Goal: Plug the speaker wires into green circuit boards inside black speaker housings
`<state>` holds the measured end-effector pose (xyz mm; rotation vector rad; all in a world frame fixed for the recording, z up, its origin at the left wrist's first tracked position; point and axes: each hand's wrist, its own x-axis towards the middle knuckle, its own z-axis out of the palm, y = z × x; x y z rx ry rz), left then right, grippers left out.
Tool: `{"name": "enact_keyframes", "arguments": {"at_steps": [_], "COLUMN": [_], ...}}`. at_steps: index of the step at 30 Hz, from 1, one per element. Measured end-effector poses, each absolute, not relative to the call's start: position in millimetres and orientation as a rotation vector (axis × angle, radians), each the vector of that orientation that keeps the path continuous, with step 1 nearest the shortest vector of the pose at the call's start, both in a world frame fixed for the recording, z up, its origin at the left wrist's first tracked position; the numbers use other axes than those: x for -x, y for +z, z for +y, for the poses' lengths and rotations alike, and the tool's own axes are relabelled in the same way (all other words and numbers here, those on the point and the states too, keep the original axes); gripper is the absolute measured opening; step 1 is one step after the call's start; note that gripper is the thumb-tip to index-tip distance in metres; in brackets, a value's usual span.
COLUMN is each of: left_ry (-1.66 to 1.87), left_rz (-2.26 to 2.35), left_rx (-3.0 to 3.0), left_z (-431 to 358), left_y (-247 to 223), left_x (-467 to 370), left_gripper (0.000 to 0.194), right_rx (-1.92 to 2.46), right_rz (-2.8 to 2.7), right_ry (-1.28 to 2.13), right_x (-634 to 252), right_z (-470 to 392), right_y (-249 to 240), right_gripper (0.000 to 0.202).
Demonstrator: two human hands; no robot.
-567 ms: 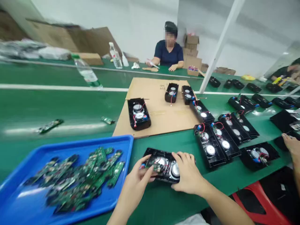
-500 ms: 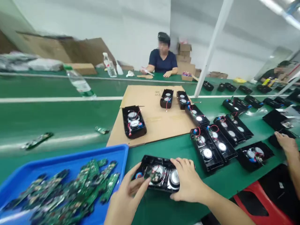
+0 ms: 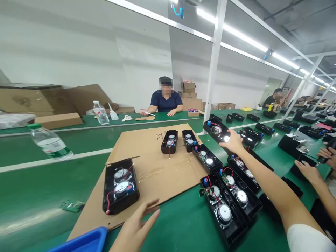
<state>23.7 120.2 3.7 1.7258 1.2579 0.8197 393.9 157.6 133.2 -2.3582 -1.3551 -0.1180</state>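
Note:
My right hand [image 3: 234, 141] reaches out to the right and grips one end of a black speaker housing [image 3: 214, 126], raised above the others. Red wires and a blue part show inside it. My left hand [image 3: 138, 224] is open and holds nothing, fingers spread over the near edge of the cardboard sheet [image 3: 162, 175]. Beyond it, a speaker housing [image 3: 120, 185] with two round drivers lies on the cardboard. More open housings [image 3: 223, 210] lie side by side below my right arm, some with small green circuit boards.
The corner of a blue tray [image 3: 91, 239] shows at the bottom left, near a loose circuit board [image 3: 72, 205]. A water bottle [image 3: 51, 143] lies tilted at the left. A white post [image 3: 214, 66] rises behind the raised housing. A co-worker's hands [image 3: 309, 171] work at the right.
The speaker housing that was between both hands is gone from there; my right hand has moved forward and right with a housing. My left hand has let go. The view has swung up and right.

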Motion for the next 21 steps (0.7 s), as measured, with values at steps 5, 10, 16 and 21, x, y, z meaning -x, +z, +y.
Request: {"name": "enact_keyframes", "arguments": {"at_steps": [5, 10, 16, 21], "left_ry": [0.67, 0.616, 0.486, 0.416], "left_rz": [1.488, 1.736, 1.857, 1.824], "left_rx": [-2.099, -2.139, -2.082, -2.051], "left_z": [214.2, 283.3, 341.3, 360.0], "left_y": [1.3, -14.5, -18.9, -17.7], "left_x": [-76.1, -113.3, -125.1, -126.6], "left_gripper": [0.045, 0.062, 0.065, 0.061], "right_rx": [2.599, 2.78, 2.937, 2.733], "right_rz": [-1.135, -1.087, -1.208, -1.618], "right_ry": [-0.098, 0.051, 0.345, 0.468], "right_x": [-427.7, -435.9, -446.9, -438.8], "right_z": [241.2, 283.2, 289.4, 258.4], "right_y": [100.6, 52.5, 37.1, 69.4], "right_gripper": [0.054, 0.041, 0.04, 0.038]}}
